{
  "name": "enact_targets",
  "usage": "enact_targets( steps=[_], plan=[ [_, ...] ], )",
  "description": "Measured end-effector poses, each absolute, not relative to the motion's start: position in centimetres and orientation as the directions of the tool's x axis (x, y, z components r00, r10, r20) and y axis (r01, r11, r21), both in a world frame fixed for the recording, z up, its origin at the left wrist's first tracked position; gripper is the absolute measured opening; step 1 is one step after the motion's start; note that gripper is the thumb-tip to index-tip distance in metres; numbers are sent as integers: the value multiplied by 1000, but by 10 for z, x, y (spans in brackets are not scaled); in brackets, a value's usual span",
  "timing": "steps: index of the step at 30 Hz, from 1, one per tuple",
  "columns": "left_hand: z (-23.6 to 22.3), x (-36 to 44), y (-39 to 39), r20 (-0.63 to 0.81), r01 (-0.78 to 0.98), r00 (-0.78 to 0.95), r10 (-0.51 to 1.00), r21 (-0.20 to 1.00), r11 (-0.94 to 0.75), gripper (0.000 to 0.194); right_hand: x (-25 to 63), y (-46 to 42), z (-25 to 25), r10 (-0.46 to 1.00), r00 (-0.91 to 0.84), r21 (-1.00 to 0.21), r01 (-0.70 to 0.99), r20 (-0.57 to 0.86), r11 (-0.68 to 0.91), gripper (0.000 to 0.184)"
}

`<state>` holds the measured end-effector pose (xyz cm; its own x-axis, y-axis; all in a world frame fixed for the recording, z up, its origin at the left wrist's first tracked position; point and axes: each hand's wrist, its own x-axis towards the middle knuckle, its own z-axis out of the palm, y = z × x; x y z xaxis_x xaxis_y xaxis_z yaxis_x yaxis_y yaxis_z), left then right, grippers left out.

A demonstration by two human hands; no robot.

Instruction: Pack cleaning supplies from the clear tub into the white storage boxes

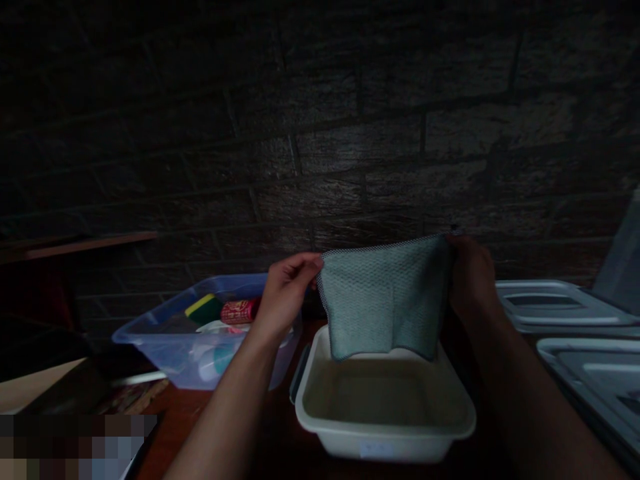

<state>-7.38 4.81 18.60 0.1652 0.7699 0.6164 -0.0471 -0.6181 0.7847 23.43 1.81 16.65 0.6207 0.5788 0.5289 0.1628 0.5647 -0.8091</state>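
The left hand (290, 283) and right hand (473, 275) pinch the likely light, limp cloth (385, 300) at ten and two o'clock (sensible corners).

grey-green cloth (385, 300) (dark-and-white edging (385, 245)), cream basin (420, 448), blue bin (165, 350), yellow and green sponge (204, 308)

A translucent blue plastic bin (165, 353) with flared sides holds a yellow-and-green rectangular sponge (204, 309), a red patterned cylindrical item (239, 312) just right of the sponge, and some white pieces too dim to identify. Beneath the bin is a reddish-brown wooden tabletop (173, 408); behind it, a dark brick wall (250, 147). Left of the bin lie an open tan box (30, 387) and, higher, a thin brown board (95, 245). Well to the bin's right are two pale-grey rectangular plastic lids (590, 370).
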Motion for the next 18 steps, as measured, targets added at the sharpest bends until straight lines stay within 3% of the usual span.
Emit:
enact_targets(
  steps=[9, 18],
  plan=[
    [188, -74, 46, 612, -24, 81, 787, 790, -612, 17, 222, 13, 169, 566, 615, -773, 116, 549, 624, 19],
    [191, -75, 43, 571, -24, 60, 819, 821, -571, 16, 221, 11, 172, 605, 563, -803, 199, 563, 562, 35]
  ],
)
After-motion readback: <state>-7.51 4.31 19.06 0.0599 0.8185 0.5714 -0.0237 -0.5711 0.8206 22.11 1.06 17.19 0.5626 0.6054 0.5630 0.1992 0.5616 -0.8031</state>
